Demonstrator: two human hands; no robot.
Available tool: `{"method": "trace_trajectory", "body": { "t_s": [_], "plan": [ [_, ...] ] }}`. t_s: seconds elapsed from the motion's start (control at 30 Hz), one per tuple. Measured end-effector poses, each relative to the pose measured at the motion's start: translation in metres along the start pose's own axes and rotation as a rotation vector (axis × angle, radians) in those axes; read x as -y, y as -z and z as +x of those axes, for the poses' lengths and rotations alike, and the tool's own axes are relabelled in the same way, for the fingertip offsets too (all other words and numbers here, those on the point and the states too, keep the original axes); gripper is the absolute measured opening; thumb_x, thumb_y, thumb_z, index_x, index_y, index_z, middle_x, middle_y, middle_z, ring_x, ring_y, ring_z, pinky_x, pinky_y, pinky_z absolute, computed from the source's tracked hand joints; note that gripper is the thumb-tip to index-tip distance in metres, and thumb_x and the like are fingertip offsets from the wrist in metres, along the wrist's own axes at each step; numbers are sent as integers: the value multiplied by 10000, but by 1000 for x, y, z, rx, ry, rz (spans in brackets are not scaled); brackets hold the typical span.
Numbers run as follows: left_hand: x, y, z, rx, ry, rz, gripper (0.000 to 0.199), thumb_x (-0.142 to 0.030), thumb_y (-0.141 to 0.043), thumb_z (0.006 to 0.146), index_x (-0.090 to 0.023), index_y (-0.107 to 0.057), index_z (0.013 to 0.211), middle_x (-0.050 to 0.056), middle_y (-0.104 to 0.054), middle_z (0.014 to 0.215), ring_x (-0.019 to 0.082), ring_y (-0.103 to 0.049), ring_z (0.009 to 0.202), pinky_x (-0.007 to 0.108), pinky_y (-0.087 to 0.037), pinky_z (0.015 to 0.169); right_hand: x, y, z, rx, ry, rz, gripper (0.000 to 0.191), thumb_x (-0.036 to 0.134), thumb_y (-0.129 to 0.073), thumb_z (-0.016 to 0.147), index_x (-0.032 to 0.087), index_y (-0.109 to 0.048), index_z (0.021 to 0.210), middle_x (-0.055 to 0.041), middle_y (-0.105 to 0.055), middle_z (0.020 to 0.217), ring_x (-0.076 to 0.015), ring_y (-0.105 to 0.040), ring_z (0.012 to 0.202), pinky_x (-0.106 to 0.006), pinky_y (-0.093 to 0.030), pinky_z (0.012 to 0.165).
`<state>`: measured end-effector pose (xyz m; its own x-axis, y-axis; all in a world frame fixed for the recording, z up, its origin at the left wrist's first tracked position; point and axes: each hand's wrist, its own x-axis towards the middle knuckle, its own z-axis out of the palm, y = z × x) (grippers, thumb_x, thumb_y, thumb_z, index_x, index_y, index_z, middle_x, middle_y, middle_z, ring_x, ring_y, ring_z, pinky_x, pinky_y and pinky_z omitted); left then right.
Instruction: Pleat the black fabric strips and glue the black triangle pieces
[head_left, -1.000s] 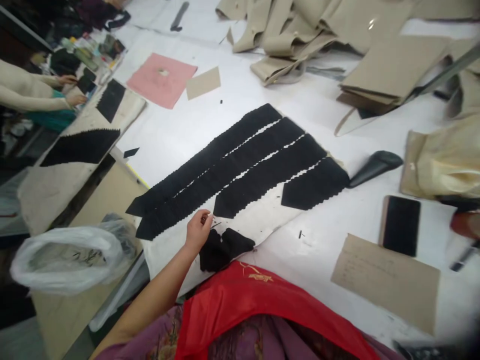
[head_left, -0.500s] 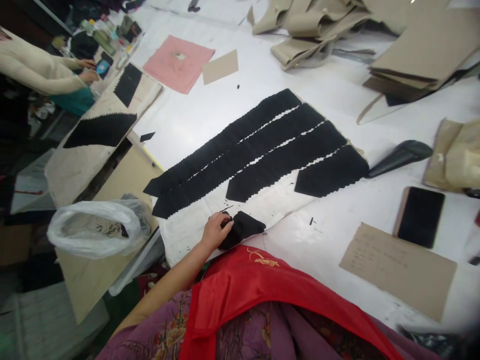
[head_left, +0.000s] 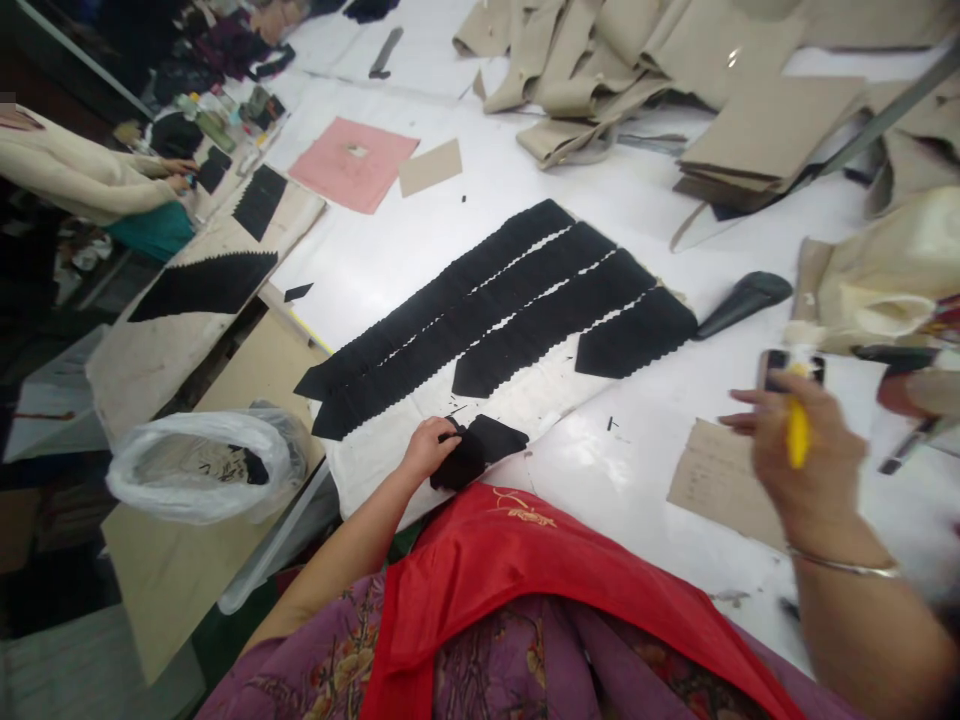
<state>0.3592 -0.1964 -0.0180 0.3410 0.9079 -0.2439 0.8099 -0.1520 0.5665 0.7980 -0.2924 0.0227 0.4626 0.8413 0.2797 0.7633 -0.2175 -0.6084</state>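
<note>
The left hand (head_left: 430, 449) pinches the edge of a small black fabric piece (head_left: 491, 438) between thumb and fingers, at the near side of the table, just beside the red apron (head_left: 525, 560). This grip probably keeps the loose piece from sliding. The right hand (head_left: 808, 455) is raised at the right, its fingers partly bent around a yellow-handled tool (head_left: 797, 430); one or two fingers stretch to the left, but blur hides how the others press. The tool's pale head is upward (I cannot tell what kind it is).

Farther in, long black zigzag-edged strips (head_left: 517, 290) lie side by side on a white cloth (head_left: 360, 465), with narrow gaps, perhaps so that every edge stays reachable. A black tapered object (head_left: 746, 300) touches their right end.

The surface is a white tabletop (head_left: 615, 470). At the right are a phone (head_left: 773, 362), partly covered by the tool, and a cardboard sheet with writing (head_left: 701, 480). At the far right, beige material (head_left: 772, 125) is heaped. At the near left, an open plastic bag (head_left: 127, 470) contains dark scraps. At the far left, a co-worker's sleeve (head_left: 71, 180) reaches toward other black pieces.
</note>
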Motion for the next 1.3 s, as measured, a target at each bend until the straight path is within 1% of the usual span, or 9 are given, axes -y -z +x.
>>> {"method": "trace_trajectory", "body": {
  "t_s": [0.13, 0.3, 0.43, 0.57, 0.73, 0.9, 1.07, 1.2, 1.3],
  "plan": [
    [14, 16, -8, -61, 155, -330, 167, -321, -540, 755, -169, -597, 790, 7, -619, 718, 144, -578, 707, 292, -469, 701, 58, -73, -57, 302, 172, 184, 301, 377, -400, 910, 177, -515, 1104, -97, -670, 936, -146, -656, 679, -258, -487, 603],
    [31, 19, -13, 3, 149, -577, 215, -331, -540, 754, -150, -588, 859, 35, -659, 785, 155, -616, 750, 311, -490, 735, 110, -150, -99, 462, 388, -25, 224, 306, -429, 893, 157, -563, 995, -106, -636, 852, -215, -594, 798, -322, -455, 708],
    [36, 20, -6, -140, 127, -229, 280, -298, -554, 759, -146, -575, 993, 84, -636, 929, 190, -601, 842, 360, -480, 788, 130, -176, -107, 509, 346, -252, 244, 324, -549, 828, 147, -540, 996, -115, -585, 851, -236, -534, 807, -315, -407, 689],
    [16, 17, 16, -106, -218, 130, 333, -262, -571, 765, -172, -541, 1085, 101, -574, 1096, 223, -508, 1046, 397, -394, 934, 141, -186, -107, 552, 250, -290, 243, 242, -550, 822, 144, -509, 1040, -108, -574, 872, -226, -514, 819, -312, -376, 716],
    [-21, -10, 49, 294, -587, 334, 425, -235, -655, 674, -199, -550, 1083, 107, -563, 1107, 277, -482, 1072, 408, -394, 886, 149, -186, -113, 566, 166, -257, 217, 147, -444, 856, 155, -506, 1064, -90, -581, 866, -213, -511, 819, -325, -369, 745],
    [-35, -33, 68, 517, -657, 325, 132, -200, -619, 661, -188, -611, 792, 77, -594, 836, 242, -561, 863, 348, -419, 778, 141, -180, -127, 498, 140, -166, 227, 121, -421, 844, 171, -505, 1049, -77, -570, 870, -203, -520, 832, -333, -411, 751],
    [-65, -66, 61, 769, -516, -111, 126, -265, -572, 709, -187, -614, 799, 7, -615, 704, 173, -587, 674, 270, -443, 618, 107, -138, -152, 272, 48, 2, 267, 147, -428, 840, 167, -435, 1106, -80, -556, 934, -177, -549, 834, -306, -474, 717],
    [-112, -120, 41, 831, -415, -246, 197, -274, -598, 705, -177, -618, 876, 7, -637, 739, 167, -598, 681, 267, -468, 616, 57, -88, -171, 130, -28, -69, 242, 170, -420, 859, 140, -442, 1098, -108, -563, 948, -189, -559, 871, -326, -483, 770],
    [-128, -152, 27, 603, -494, 26, 236, -242, -611, 717, -164, -602, 940, 66, -629, 869, 207, -586, 824, 317, -463, 734, 20, -59, -184, 171, -88, -197, 232, 257, -436, 876, 133, -497, 1063, -122, -591, 915, -222, -576, 867, -358, -483, 769]
  ]
}}
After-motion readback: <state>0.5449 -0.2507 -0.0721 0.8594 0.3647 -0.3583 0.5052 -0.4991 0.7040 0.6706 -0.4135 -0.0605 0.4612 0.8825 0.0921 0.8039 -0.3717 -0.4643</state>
